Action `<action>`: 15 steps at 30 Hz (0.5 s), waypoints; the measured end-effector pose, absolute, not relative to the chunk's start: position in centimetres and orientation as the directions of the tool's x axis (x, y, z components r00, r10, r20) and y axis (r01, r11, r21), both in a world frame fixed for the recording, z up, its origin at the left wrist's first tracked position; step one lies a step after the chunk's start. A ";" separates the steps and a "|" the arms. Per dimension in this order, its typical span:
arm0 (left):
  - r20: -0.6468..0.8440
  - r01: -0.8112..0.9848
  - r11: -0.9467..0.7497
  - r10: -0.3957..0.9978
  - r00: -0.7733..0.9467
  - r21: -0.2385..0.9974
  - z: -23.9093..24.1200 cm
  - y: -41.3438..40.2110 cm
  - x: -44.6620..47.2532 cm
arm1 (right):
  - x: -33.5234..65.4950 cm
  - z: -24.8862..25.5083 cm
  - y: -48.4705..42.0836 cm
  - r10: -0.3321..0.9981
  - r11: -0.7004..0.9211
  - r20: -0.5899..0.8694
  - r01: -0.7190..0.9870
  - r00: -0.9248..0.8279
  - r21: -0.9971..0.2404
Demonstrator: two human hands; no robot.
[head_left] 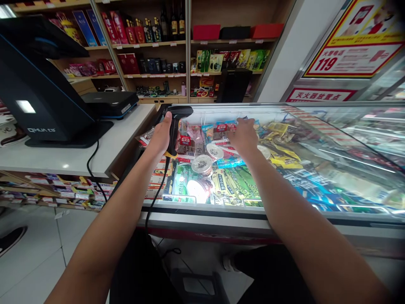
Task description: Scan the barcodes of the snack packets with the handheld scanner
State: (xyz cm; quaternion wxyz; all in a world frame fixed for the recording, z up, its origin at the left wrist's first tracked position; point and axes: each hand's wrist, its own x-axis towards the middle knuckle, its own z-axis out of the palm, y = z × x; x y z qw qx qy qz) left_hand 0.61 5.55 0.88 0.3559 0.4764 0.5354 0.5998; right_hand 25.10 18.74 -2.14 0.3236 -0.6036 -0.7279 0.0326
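My left hand [162, 134] is wrapped around the handle of a black barcode scanner [174, 128], its head pointing right and its cable [160, 185] hanging over the freezer's front edge. Inside the open chest freezer, my right hand [244, 136] is closed on the right end of a brown ice cream packet with a red label [220, 131]; its fingertips are partly hidden. A similar red-labelled packet [186, 145] lies just right of the scanner. Round white-lidded tubs [201, 164] sit between my hands, above green bags [182, 179].
A white counter [117, 141] at left carries a black checkout terminal [47, 93] and a flat black device [110, 103]. The freezer's glass lid [348, 147] covers its right part, above yellow packets [283, 156]. Shelves with bottles and boxes [205, 32] stand behind. A stool [199, 287] is below.
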 end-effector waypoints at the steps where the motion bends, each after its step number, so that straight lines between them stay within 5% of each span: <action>1: 0.192 0.084 -0.175 0.931 -0.309 0.981 0.8 5.6 0.6 | 24.5 -2.0 18.0 0.884 0.313 0.456 0.855 -0.103 -0.414; 3: 0.182 0.097 -0.158 0.926 -0.332 0.983 0.7 5.7 0.6 | 22.6 -1.9 16.1 0.873 0.418 0.435 0.797 -0.220 -0.436; 7: 0.160 0.087 -0.138 0.924 -0.346 0.987 0.8 5.7 0.7 | 18.4 -3.2 12.6 0.884 0.431 0.123 0.684 -0.451 -0.589; 11: 0.134 0.090 -0.109 0.927 -0.350 0.990 1.1 5.5 1.1 | 15.5 -5.3 11.3 0.903 0.419 0.117 0.787 -0.414 -0.452; 15: 0.124 0.137 -0.084 0.944 -0.307 0.987 1.6 5.2 1.2 | 14.9 -6.0 11.7 0.904 0.391 0.090 0.724 -0.418 -0.568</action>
